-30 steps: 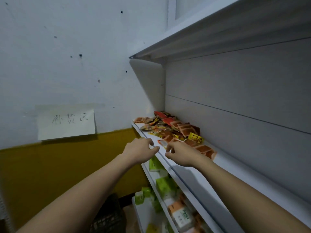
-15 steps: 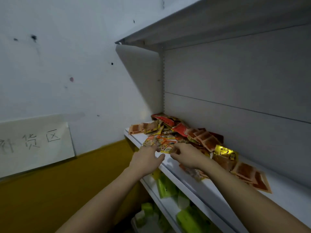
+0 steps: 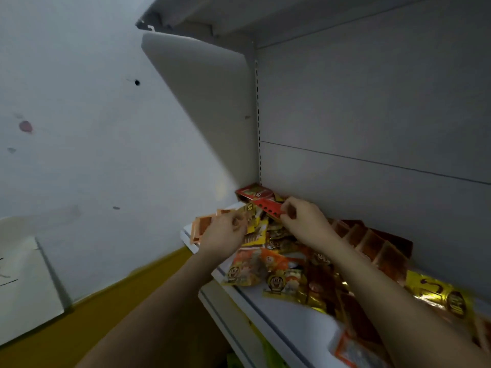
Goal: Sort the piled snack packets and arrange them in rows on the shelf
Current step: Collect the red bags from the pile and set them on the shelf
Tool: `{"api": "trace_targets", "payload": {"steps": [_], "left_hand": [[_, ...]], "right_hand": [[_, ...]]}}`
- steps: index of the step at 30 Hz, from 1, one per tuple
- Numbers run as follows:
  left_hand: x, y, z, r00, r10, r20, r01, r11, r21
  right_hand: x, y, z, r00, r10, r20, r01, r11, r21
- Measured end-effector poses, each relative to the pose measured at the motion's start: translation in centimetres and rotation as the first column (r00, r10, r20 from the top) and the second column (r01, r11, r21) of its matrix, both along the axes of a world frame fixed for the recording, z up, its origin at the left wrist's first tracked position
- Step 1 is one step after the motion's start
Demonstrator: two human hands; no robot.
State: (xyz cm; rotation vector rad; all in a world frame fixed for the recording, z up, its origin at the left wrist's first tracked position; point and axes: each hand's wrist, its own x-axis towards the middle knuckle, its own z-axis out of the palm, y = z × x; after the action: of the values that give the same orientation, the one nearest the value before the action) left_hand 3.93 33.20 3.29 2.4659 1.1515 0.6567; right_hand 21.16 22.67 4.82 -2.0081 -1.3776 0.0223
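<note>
The right hand (image 3: 305, 221) pinches a red packet (image 3: 269, 207) above the pile (image 3: 287, 258) on the shelf (image 3: 265, 309), likely separating its kind. The left hand (image 3: 225, 233) has its fingers curled on orange packets (image 3: 203, 225) at the pile's far left.

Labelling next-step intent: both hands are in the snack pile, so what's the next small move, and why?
Probably lift the red packet clear and start a row on bare shelf. The right hand already pinches it above the pile, the left hand grips an orange packet, and nothing yet stands in rows.
</note>
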Motion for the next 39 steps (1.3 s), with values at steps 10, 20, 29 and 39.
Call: {"api": "trace_targets", "payload": {"steps": [10, 20, 29, 39], "left_hand": [[5.2, 8.6, -1.8, 0.967, -0.120, 0.223, 0.169, 0.962, -0.213], [7.4, 16.9, -0.1, 0.907, -0.337, 0.252, 0.420, 0.675, -0.607], [2.4, 21.7, 3.7, 0.850, -0.111, 0.516, 0.402, 0.769, -0.497], [0.6, 20.4, 1.0, 0.742, -0.063, 0.668, 0.576, 0.570, -0.586]], "right_hand": [[1.7, 8.0, -3.4, 0.925, -0.159, 0.346, 0.242, 0.947, -0.210], [-2.1, 9.7, -1.1, 0.956, 0.270, 0.111, -0.208, 0.898, -0.387], [0.7, 13.4, 2.3, 0.868, -0.134, -0.477, 0.221, 0.966, 0.131], [-1.6, 18.0, 2.1, 0.772, 0.100, -0.627, -0.117, 0.993, 0.015]]}}
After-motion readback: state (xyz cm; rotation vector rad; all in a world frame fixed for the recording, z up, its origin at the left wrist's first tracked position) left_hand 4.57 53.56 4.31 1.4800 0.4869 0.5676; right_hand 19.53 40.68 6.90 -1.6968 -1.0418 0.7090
